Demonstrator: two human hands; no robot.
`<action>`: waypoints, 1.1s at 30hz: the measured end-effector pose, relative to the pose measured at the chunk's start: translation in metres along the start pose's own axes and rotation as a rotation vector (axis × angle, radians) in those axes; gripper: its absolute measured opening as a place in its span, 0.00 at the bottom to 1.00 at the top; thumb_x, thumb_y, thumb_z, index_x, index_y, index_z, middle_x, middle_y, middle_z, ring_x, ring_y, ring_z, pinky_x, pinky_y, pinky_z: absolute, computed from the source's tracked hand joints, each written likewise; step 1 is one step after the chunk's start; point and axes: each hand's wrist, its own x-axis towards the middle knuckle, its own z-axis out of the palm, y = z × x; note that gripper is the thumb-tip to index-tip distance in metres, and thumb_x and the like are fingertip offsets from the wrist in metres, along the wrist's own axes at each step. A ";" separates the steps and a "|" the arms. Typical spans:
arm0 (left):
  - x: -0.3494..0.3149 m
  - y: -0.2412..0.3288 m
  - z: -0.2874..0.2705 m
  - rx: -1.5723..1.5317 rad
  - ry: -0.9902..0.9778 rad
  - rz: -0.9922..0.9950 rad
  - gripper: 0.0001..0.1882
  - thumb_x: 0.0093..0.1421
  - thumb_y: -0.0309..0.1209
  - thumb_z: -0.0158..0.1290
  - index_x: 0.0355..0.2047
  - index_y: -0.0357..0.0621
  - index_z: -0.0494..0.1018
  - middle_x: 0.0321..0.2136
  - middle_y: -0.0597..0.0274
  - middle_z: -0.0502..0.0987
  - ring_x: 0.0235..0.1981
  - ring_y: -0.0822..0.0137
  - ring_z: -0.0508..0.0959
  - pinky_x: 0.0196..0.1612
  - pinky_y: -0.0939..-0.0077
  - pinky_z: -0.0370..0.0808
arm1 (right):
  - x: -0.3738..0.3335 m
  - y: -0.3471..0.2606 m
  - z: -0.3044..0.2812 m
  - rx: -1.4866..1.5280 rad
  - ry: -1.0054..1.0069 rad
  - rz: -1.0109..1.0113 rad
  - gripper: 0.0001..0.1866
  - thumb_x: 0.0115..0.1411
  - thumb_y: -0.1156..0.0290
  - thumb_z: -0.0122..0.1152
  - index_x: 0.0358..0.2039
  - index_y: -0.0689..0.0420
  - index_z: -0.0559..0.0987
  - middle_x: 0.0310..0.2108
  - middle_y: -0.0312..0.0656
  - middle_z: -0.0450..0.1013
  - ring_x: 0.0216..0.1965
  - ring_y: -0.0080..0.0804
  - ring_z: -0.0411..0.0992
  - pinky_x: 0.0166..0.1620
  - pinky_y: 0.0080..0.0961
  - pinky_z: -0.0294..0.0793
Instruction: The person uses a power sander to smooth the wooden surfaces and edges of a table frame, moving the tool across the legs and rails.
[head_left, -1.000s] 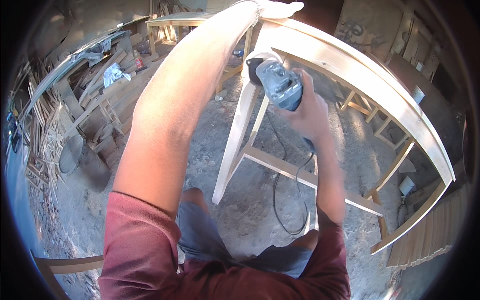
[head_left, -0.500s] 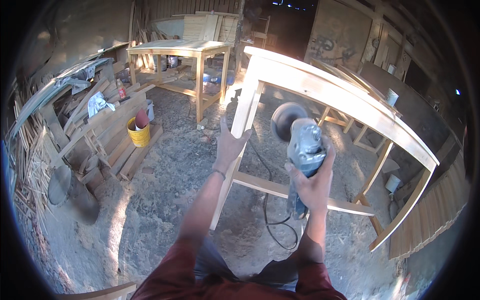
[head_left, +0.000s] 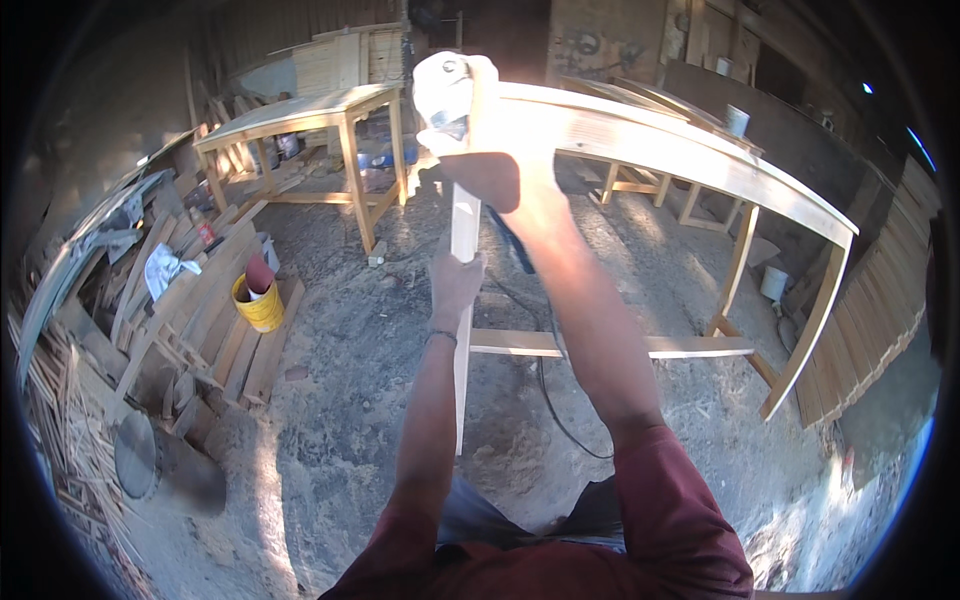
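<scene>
A pale wooden table [head_left: 690, 142] stands in front of me, its long side running off to the right. My right hand [head_left: 505, 165] is closed round an angle grinder [head_left: 447, 92], raised to the table's near left corner. Strong sunlight washes out the tool's head, and its disc cannot be made out, so contact with the wood is unclear. Lower down, my left hand [head_left: 456, 288] grips the table leg [head_left: 464, 228] below that corner. The grinder's dark cord [head_left: 548, 400] hangs down and curls along the floor.
Another wooden table [head_left: 300, 112] stands at the back left. A yellow bucket [head_left: 260, 306] sits beside stacked planks [head_left: 235, 345] on the left, near a tipped grey cylinder [head_left: 165, 470]. Ribbed wooden panels [head_left: 870, 340] lean at the right.
My right hand has lifted the grinder up and left, from beside the frame to the table corner. My left hand, spread against the leg before, is now wrapped round it.
</scene>
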 end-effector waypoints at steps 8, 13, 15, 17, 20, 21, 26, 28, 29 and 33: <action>0.013 -0.030 0.006 0.046 -0.016 0.074 0.22 0.55 0.26 0.61 0.50 0.34 0.75 0.40 0.48 0.82 0.42 0.58 0.84 0.47 0.63 0.78 | -0.006 0.016 -0.046 -0.011 -0.031 0.233 0.46 0.54 0.51 0.68 0.65 0.59 0.58 0.43 0.56 0.79 0.45 0.56 0.78 0.50 0.45 0.77; 0.013 -0.029 0.004 0.046 -0.027 0.100 0.23 0.56 0.26 0.60 0.52 0.35 0.73 0.37 0.51 0.82 0.38 0.59 0.83 0.44 0.65 0.77 | -0.033 0.058 -0.104 -0.080 -0.029 0.426 0.49 0.55 0.46 0.68 0.66 0.62 0.56 0.39 0.62 0.80 0.43 0.62 0.80 0.48 0.47 0.80; 0.013 -0.029 0.004 0.049 -0.047 0.073 0.23 0.56 0.27 0.60 0.52 0.34 0.73 0.37 0.51 0.82 0.38 0.60 0.82 0.43 0.65 0.77 | -0.046 0.083 -0.131 -0.119 0.019 0.526 0.49 0.55 0.46 0.69 0.66 0.62 0.56 0.43 0.64 0.79 0.46 0.61 0.79 0.51 0.46 0.79; 0.011 -0.025 0.004 0.024 -0.062 0.081 0.23 0.57 0.27 0.60 0.52 0.33 0.73 0.37 0.52 0.82 0.38 0.60 0.82 0.43 0.65 0.77 | -0.060 0.112 -0.163 -0.159 0.070 0.663 0.50 0.55 0.46 0.70 0.66 0.61 0.57 0.48 0.65 0.77 0.51 0.59 0.78 0.54 0.45 0.77; 0.010 -0.020 0.002 0.053 -0.042 0.054 0.20 0.56 0.24 0.58 0.50 0.30 0.73 0.39 0.47 0.82 0.41 0.57 0.83 0.48 0.64 0.77 | -0.087 0.173 -0.200 -0.124 0.265 0.593 0.49 0.55 0.50 0.75 0.67 0.60 0.59 0.53 0.64 0.75 0.55 0.55 0.76 0.58 0.44 0.73; 0.012 -0.025 0.004 0.025 -0.046 0.077 0.21 0.56 0.24 0.58 0.50 0.30 0.73 0.39 0.47 0.82 0.40 0.57 0.83 0.48 0.64 0.76 | -0.094 0.192 -0.216 -0.159 0.311 0.563 0.49 0.54 0.49 0.75 0.66 0.62 0.60 0.52 0.63 0.75 0.54 0.53 0.76 0.58 0.43 0.73; 0.008 -0.027 0.003 0.009 -0.071 0.078 0.21 0.56 0.26 0.60 0.50 0.30 0.73 0.38 0.49 0.82 0.40 0.58 0.82 0.49 0.65 0.76 | -0.124 0.273 -0.294 -0.112 0.432 0.682 0.48 0.52 0.46 0.72 0.62 0.66 0.64 0.50 0.59 0.76 0.53 0.47 0.76 0.57 0.37 0.73; 0.008 -0.023 0.002 0.001 -0.071 0.094 0.21 0.56 0.26 0.60 0.50 0.30 0.73 0.38 0.49 0.82 0.39 0.59 0.82 0.48 0.65 0.76 | -0.136 0.302 -0.319 -0.088 0.498 0.709 0.47 0.52 0.47 0.72 0.62 0.67 0.64 0.50 0.58 0.76 0.52 0.45 0.76 0.56 0.35 0.73; 0.005 -0.019 0.002 -0.004 -0.074 0.092 0.21 0.57 0.26 0.60 0.50 0.30 0.73 0.38 0.49 0.82 0.39 0.59 0.82 0.48 0.65 0.76 | -0.141 0.314 -0.330 -0.093 0.528 0.717 0.47 0.52 0.47 0.72 0.61 0.67 0.64 0.50 0.57 0.76 0.52 0.44 0.76 0.56 0.35 0.73; 0.004 -0.019 0.003 0.001 -0.072 0.087 0.21 0.57 0.26 0.60 0.50 0.31 0.73 0.39 0.50 0.82 0.39 0.61 0.82 0.47 0.66 0.76 | -0.144 0.323 -0.335 -0.093 0.550 0.719 0.46 0.54 0.47 0.72 0.61 0.68 0.64 0.50 0.54 0.75 0.50 0.39 0.75 0.54 0.33 0.74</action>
